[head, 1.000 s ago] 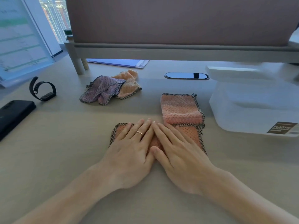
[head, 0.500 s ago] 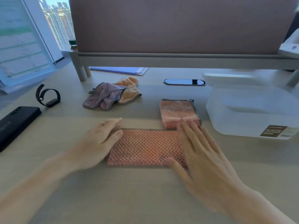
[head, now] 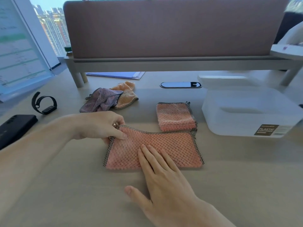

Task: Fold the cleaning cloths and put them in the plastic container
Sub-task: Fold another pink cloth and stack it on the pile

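Head view is showing the pink cloth [head: 154,149] lying half-folded into a long rectangle on the bench [head: 65,185] at the centre of the frame, its checked trim running down both short ends. The left hand [head: 100,125] is pinching the cloth's upper left corner, thumb and fingers [head: 120,135] closing together on the trim and lifting it slightly, seemingly to carry that end across for the next fold. The right hand [head: 161,174] is lying flat with its fingers spread apart and pressing on the lower middle of the cloth, clamping nothing; this is probably pinning the fabric so the crease falls where it should. Just above the cloth's right end, touching or nearly so, an already folded pink cloth [head: 175,116] is waiting in a neat square. To the right of it the plastic container [head: 249,112] is sitting within easy reach, a brown label on its near wall; whether it is lidded I cannot tell. Toward the upper left of centre, two crumpled cloths [head: 109,99], purple and orange, are heaped together, not yet folded. At the far left a watch [head: 44,103] and a dark phone [head: 14,126] are lying clear of the work.
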